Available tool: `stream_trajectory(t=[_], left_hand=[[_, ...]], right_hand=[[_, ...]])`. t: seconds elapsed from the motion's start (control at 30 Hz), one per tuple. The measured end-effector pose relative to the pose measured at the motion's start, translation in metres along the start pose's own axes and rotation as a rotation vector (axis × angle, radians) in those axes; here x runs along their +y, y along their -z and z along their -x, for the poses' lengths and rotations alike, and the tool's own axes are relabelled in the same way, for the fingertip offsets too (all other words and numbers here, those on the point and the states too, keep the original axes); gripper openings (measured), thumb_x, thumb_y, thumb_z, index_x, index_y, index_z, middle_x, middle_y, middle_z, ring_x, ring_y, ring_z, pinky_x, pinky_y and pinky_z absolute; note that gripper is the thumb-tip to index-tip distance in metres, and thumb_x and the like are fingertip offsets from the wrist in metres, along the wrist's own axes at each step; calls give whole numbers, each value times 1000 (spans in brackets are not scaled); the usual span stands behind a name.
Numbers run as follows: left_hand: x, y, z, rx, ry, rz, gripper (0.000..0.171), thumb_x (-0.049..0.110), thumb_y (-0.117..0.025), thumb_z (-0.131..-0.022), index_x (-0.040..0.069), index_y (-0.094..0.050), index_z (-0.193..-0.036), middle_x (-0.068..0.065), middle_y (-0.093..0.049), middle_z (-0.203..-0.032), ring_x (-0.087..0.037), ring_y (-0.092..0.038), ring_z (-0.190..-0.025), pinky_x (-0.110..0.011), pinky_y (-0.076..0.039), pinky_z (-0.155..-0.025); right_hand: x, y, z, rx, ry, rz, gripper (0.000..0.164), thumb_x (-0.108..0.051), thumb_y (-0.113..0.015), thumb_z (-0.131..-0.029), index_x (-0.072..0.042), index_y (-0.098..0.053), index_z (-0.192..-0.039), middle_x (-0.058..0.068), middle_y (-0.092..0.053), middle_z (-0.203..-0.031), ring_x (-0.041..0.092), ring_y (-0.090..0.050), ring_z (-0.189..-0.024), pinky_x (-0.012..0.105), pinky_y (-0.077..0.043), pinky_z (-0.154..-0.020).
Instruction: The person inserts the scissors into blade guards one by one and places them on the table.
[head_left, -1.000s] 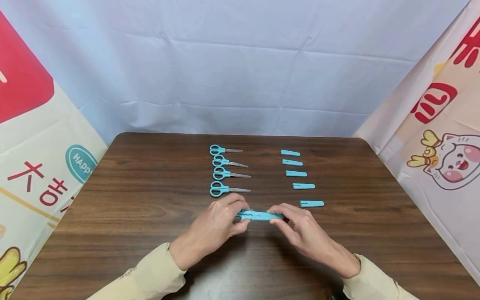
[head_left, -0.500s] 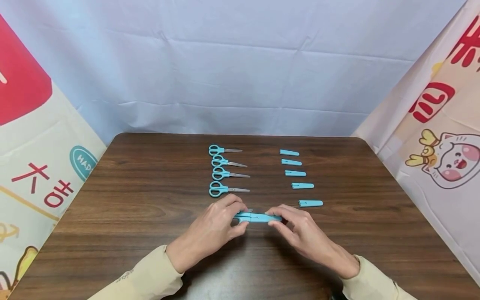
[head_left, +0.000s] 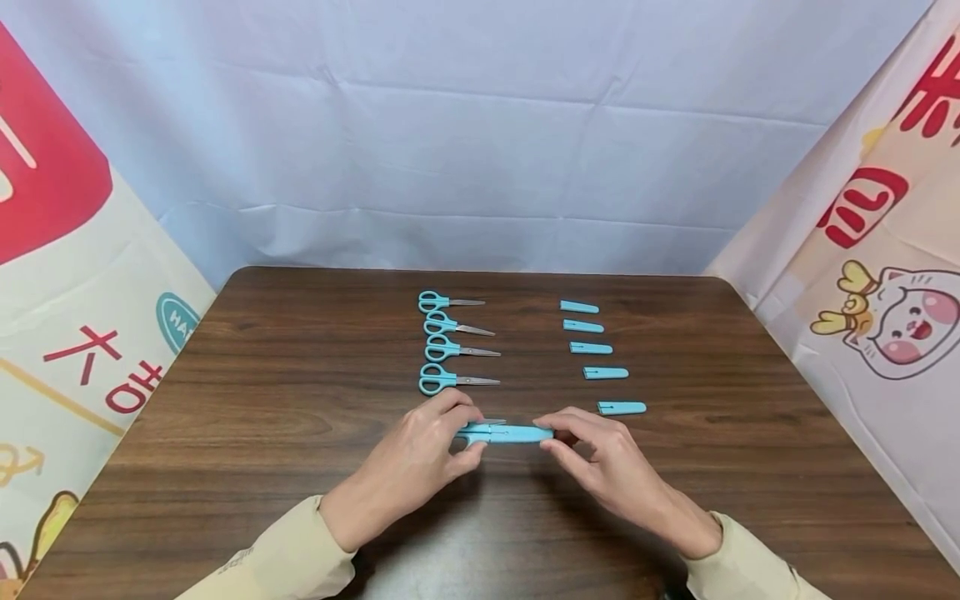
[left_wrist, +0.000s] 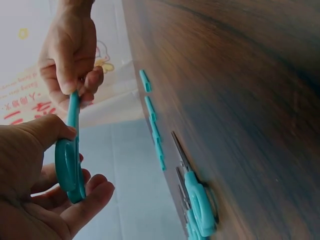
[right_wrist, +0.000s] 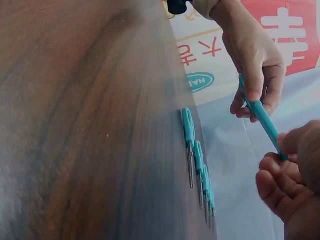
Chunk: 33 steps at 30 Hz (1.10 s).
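My left hand (head_left: 416,450) grips the light-blue handles of a pair of scissors, thumb below and fingers above in the head view. A light-blue blade cap (head_left: 513,434) covers the blades and meets the handles. At its far tip, my right hand (head_left: 607,462) pinches the cap between thumb and fingers. In the left wrist view the scissors' handles (left_wrist: 65,165) show edge-on, raised off the table. Just behind the left fingers, the silver blade (head_left: 491,421) of another pair pokes out, its handles hidden by the hand.
Beyond the hands, several blue-handled scissors (head_left: 438,377) lie in a column, blades to the right. To their right is a column of several loose blue caps (head_left: 621,407). The brown wooden table (head_left: 300,350) ends at a white cloth backdrop (head_left: 480,150).
My left hand has shifted left with the capped scissors, baring more of the blade behind it. My right hand has barely moved and now pinches closer to the cap's tip.
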<state>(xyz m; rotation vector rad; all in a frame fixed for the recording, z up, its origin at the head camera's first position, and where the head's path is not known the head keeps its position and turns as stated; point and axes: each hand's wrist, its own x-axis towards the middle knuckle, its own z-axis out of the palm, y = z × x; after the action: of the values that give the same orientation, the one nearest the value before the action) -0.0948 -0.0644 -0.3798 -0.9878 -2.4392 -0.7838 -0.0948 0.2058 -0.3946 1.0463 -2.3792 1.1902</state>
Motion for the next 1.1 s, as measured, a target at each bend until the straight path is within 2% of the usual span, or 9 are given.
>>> stream_trajectory(t=[0.23, 0.5, 0.63, 0.83, 0.97, 1.1], left_hand=[[0, 4, -3, -6, -3, -1, 16, 9, -81, -85, 8, -74, -99, -2, -64, -107, -10, -57, -77, -22, -50, -66], [-2, 3, 2, -13, 19, 5, 20, 13, -83, -86, 8, -73, -102, -1, -63, -108, -10, -61, -82, -24, -54, -70], [-4, 4, 4, -7, 39, 26, 20, 12, -83, -86, 7, -73, -102, 0, -63, -107, -10, -62, -81, -25, -54, -70], [-11, 7, 10, 18, 80, 64, 20, 7, -83, -84, 8, -72, -99, 2, -62, -105, -9, -60, -79, -24, -53, -68], [-17, 11, 15, 28, 133, 54, 21, 8, -84, -83, 9, -72, -99, 2, -61, -107, -10, -61, -77, -24, -52, -66], [-22, 15, 22, 45, 185, 21, 22, 9, -86, -82, 10, -73, -100, 1, -61, -110, -12, -61, -77, -24, -52, -65]], right_hand=[[-1, -1, -2, 16, -6, -6, 33, 5, -80, -86, -14, -75, -113, -7, -69, -96, 5, -57, -73, 19, -44, -51], [-1, -1, -1, -16, -15, -29, 38, 1, -80, -87, -12, -72, -122, -3, -72, -103, 7, -64, -80, 21, -53, -65], [2, 4, 0, -22, -28, -29, 42, 1, -80, -88, -15, -70, -125, -5, -71, -106, 7, -65, -84, 23, -55, -70], [9, 18, 8, 15, -35, 60, 42, 3, -80, -87, -16, -72, -123, -7, -69, -111, 5, -61, -85, 23, -50, -66], [16, 28, 15, 61, -41, 117, 44, 5, -81, -83, -16, -73, -120, -9, -68, -110, 4, -60, -84, 19, -45, -61], [24, 38, 24, 101, -39, 179, 46, 7, -83, -79, -14, -74, -119, -3, -70, -111, 4, -59, -82, 15, -43, -57]])
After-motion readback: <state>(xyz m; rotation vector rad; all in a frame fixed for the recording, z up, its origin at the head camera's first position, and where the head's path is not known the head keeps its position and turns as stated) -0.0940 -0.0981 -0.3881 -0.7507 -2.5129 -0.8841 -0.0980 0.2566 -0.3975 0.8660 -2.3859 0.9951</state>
